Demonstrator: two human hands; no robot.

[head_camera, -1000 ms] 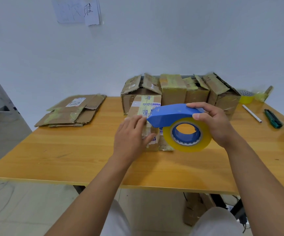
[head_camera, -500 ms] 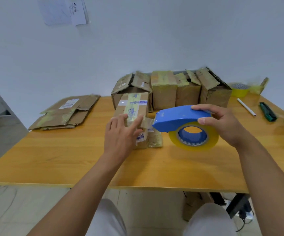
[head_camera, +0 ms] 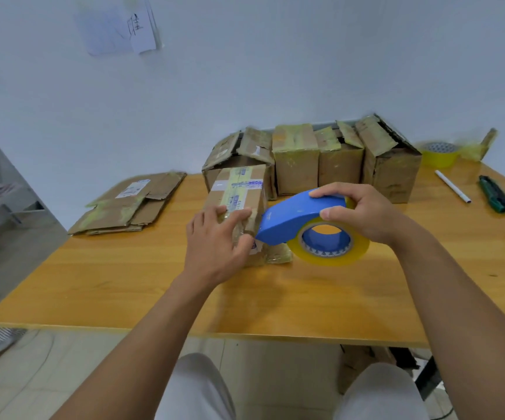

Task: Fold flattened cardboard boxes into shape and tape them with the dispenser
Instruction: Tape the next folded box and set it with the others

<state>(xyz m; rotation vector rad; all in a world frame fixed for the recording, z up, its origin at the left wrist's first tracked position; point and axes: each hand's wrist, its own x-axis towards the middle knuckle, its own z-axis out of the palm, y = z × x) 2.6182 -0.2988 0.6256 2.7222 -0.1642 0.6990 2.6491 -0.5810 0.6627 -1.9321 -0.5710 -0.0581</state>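
Left hand (head_camera: 215,241) presses flat-fingered on the taped box (head_camera: 239,195); right hand (head_camera: 363,213) grips the blue dispenser (head_camera: 293,216) touching it.

The long orange-brown wooden table (head_camera: 321,301) has a smooth, faintly glossy varnish that mirrors the wall light. On it, the small brown cardboard box (head_camera: 239,192) is matt and creased, crossed by shiny yellowish tape strips and a paper label. Just right of that box, the blue plastic tape dispenser (head_camera: 293,218) looks smooth and satiny, carrying a glossy translucent yellow tape roll (head_camera: 330,253). Left of the box, the flattened brown cardboard sheets (head_camera: 130,204) are dull, rough-edged and wrinkled.
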